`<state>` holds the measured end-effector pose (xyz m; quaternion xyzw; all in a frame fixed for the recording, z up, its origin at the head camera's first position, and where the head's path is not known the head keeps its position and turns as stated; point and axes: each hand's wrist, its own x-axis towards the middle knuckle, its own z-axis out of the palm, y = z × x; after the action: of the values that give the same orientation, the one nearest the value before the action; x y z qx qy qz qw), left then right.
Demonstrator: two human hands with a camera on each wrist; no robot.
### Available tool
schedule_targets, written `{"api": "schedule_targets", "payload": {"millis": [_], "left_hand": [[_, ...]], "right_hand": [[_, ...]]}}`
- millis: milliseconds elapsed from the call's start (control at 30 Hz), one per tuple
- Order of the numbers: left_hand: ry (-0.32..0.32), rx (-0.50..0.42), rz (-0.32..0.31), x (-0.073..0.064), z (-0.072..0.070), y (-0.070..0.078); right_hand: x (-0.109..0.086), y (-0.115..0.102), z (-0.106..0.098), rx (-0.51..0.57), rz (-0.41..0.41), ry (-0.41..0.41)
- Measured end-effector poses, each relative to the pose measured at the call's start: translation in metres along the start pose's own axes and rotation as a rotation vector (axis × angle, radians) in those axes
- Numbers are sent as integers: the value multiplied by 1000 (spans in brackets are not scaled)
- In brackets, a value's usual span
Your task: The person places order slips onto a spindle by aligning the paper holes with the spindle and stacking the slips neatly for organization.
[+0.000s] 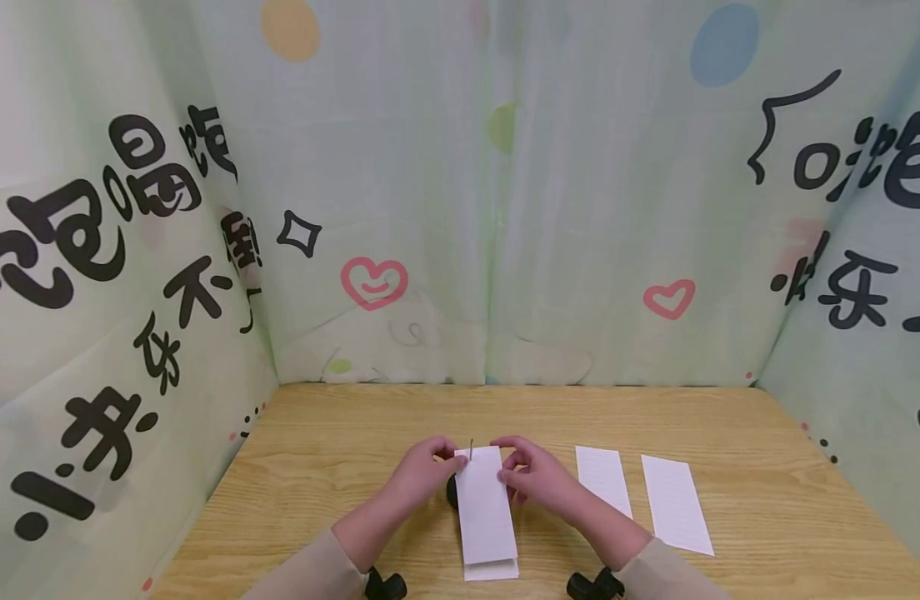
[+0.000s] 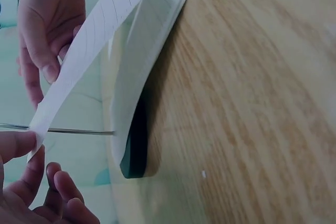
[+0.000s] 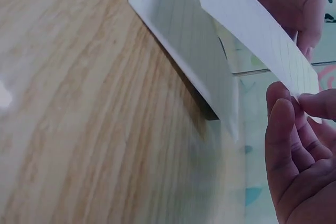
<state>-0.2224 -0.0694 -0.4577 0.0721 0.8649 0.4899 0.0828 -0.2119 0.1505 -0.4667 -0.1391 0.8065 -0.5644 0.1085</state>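
Note:
A lined white paper slip (image 1: 486, 508) is pierced near its far edge by a thin upright metal spike (image 2: 79, 131). My left hand (image 1: 426, 471) pinches its far left corner between thumb and finger, close beside the spike. On the opposite edge, my right hand (image 1: 537, 475) pinches the slip between thumb and fingers. Lower on the same spike sits more lined paper (image 2: 152, 30), tilted over the dark base (image 2: 136, 156) of the paper spike. A gap shows between the upper slip and the paper below it.
Two more white slips lie on the wooden table to the right, one (image 1: 604, 479) partly behind my right forearm and another (image 1: 677, 504) farther right. A patterned curtain (image 1: 430, 208) borders the table at the back and sides. A tiny white scrap (image 2: 204, 173) lies near the base.

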Motion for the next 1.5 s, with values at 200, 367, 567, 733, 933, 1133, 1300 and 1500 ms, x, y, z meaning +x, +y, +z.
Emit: {"api": "schedule_targets", "payload": {"millis": [200,367,567,733,933,1133,1300,1500], "left_hand": [[-9,38,26,0,3,-5],[-23,56,12,-1,5,-5],[-32,62,5,1,7,-8],[-46,55,-34,2,7,-10],[-63,85,-78,5,7,-14],[-68,130,-47,7,9,-19],[-71,157,-39,7,10,-20],[-77,200,-36,8,10,-19]], "right_hand": [[1,6,2,-51,9,0],[1,9,5,-100,13,3],[2,14,6,-150,-6,-1],[3,18,7,-163,-23,-11],[2,17,9,-214,-30,-11],[0,17,11,-261,-27,-22],[1,19,12,-290,-19,-32],[2,19,11,-352,3,-42]]}}
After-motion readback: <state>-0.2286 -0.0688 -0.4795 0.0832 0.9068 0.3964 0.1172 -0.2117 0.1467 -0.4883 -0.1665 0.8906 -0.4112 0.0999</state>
